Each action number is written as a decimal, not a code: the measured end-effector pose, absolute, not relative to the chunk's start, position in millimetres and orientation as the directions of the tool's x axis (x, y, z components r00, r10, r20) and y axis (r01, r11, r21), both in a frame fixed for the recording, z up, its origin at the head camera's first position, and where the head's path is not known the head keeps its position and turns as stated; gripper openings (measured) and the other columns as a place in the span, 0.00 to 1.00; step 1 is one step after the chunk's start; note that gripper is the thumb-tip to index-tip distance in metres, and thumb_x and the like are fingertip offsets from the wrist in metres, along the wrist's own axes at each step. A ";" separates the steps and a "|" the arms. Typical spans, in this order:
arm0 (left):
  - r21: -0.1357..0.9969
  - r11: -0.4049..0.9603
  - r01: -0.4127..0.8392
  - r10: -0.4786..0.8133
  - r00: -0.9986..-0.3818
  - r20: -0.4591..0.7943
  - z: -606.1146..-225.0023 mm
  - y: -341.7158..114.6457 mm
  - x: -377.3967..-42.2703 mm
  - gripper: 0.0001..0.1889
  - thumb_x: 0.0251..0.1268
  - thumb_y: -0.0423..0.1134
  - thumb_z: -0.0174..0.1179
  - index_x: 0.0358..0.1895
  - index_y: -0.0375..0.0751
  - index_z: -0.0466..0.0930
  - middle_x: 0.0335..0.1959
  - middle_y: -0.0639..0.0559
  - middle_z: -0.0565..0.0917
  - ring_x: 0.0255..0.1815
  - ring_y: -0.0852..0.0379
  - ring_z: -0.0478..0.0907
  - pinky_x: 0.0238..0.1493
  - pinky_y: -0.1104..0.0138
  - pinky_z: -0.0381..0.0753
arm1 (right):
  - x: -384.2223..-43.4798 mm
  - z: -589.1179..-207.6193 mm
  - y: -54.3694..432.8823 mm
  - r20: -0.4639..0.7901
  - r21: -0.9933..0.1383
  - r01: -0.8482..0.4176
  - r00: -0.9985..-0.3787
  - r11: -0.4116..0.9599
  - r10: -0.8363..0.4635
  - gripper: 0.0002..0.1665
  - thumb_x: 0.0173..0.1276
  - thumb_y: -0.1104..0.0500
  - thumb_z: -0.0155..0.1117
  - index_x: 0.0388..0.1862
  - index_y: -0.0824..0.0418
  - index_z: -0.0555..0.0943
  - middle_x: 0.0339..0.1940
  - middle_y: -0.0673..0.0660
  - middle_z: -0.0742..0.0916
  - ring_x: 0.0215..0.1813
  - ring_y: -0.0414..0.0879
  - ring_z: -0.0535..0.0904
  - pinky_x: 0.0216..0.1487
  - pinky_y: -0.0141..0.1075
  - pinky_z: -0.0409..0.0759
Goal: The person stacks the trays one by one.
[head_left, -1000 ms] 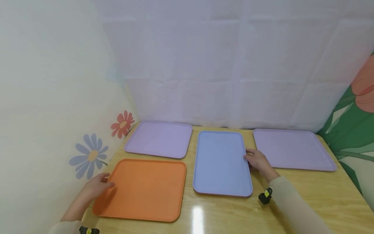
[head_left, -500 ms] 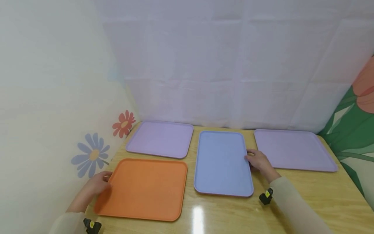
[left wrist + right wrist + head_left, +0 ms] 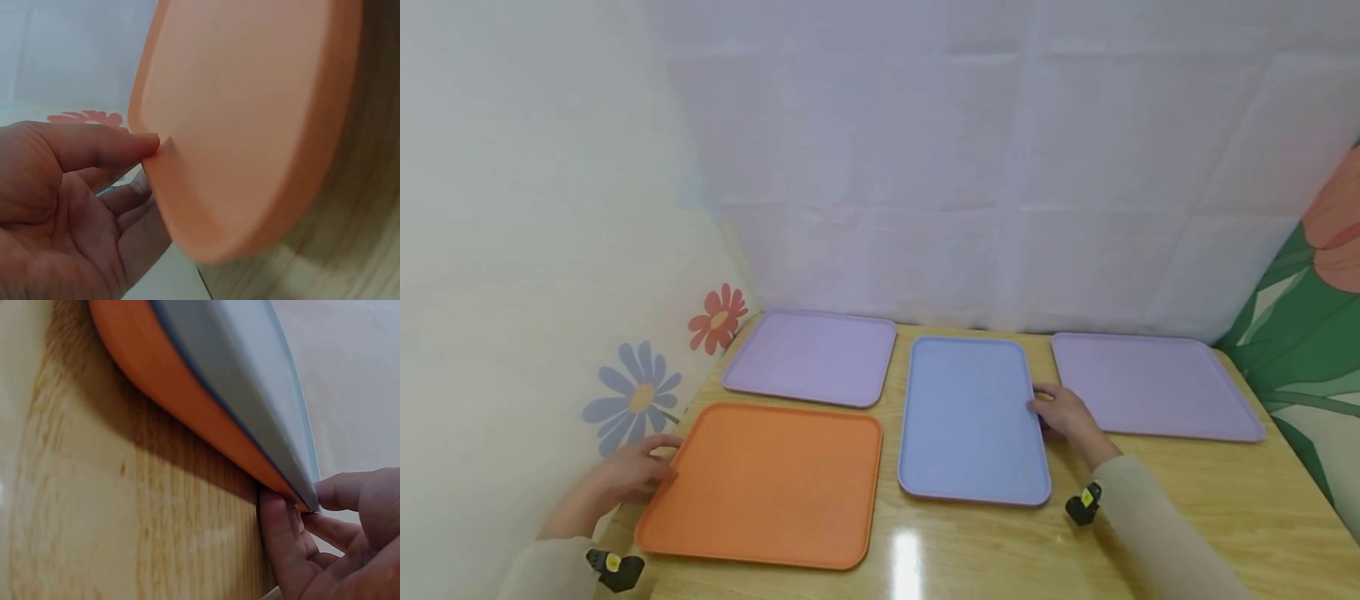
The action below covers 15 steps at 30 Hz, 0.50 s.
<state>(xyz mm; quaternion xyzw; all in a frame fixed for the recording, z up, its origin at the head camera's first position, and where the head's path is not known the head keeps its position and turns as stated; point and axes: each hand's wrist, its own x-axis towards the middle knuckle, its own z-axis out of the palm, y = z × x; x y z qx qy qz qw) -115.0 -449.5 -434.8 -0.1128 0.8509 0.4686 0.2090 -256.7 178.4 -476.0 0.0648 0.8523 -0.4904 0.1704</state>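
In the head view, an orange tray [image 3: 767, 483] lies at the front left of the table. My left hand [image 3: 628, 472] holds its left rim, thumb on the inside and fingers behind the edge. The left wrist view shows the thumb [image 3: 140, 145] pressed on the orange tray's rim [image 3: 187, 206]. A blue tray [image 3: 972, 417] stands lengthwise in the middle. My right hand [image 3: 1063, 414] pinches its right edge, thumb at the rim and fingers underneath. Under the blue rim, the right wrist view shows an orange layer [image 3: 181, 406]; whether it is a second tray I cannot tell.
Two lilac trays lie along the back: the left lilac tray [image 3: 812, 358] behind the orange one, the right lilac tray [image 3: 1153, 387] beyond my right hand. A flower-painted wall [image 3: 625, 250] borders the wooden table [image 3: 985, 550] on the left; a white cloth [image 3: 880, 167] hangs behind.
My left hand has drawn left from over the orange tray and now grips its left rim. The orange tray has shifted slightly. My right hand stays at the blue tray's edge.
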 end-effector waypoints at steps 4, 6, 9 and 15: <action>0.798 0.491 -0.349 0.076 -0.896 -0.438 -432.0 -458.9 -116.4 0.32 0.72 0.31 0.54 0.70 0.17 0.50 0.47 0.43 0.84 0.46 0.51 0.82 0.48 0.52 0.86 | -257.3 -478.0 179.9 -0.363 -0.833 0.294 -0.930 0.468 -0.063 0.32 0.77 0.61 0.55 0.76 0.70 0.64 0.56 0.72 0.83 0.45 0.51 0.85 0.43 0.41 0.87; 0.826 0.456 -0.331 0.114 -0.899 -0.423 -429.5 -463.7 -115.2 0.33 0.74 0.32 0.54 0.70 0.16 0.48 0.46 0.47 0.85 0.46 0.54 0.82 0.49 0.53 0.86 | -257.8 -478.5 179.7 -0.368 -0.840 0.299 -0.927 0.453 -0.071 0.33 0.77 0.60 0.55 0.76 0.70 0.63 0.55 0.71 0.83 0.44 0.50 0.85 0.42 0.41 0.87; 0.858 0.415 -0.303 0.157 -0.905 -0.396 -425.5 -468.2 -113.7 0.34 0.75 0.33 0.54 0.69 0.14 0.45 0.46 0.51 0.85 0.45 0.58 0.82 0.49 0.56 0.86 | -258.3 -479.2 180.0 -0.376 -0.844 0.308 -0.924 0.439 -0.075 0.33 0.77 0.60 0.55 0.76 0.70 0.63 0.54 0.70 0.84 0.43 0.49 0.85 0.41 0.40 0.87; 0.901 0.361 -0.242 0.193 -0.925 -0.326 -417.7 -468.7 -108.2 0.32 0.76 0.32 0.53 0.70 0.14 0.47 0.46 0.56 0.85 0.46 0.62 0.83 0.47 0.59 0.87 | -254.8 -475.9 182.9 -0.363 -0.850 0.289 -0.927 0.441 -0.091 0.33 0.77 0.59 0.54 0.76 0.70 0.63 0.51 0.70 0.85 0.41 0.49 0.84 0.41 0.41 0.87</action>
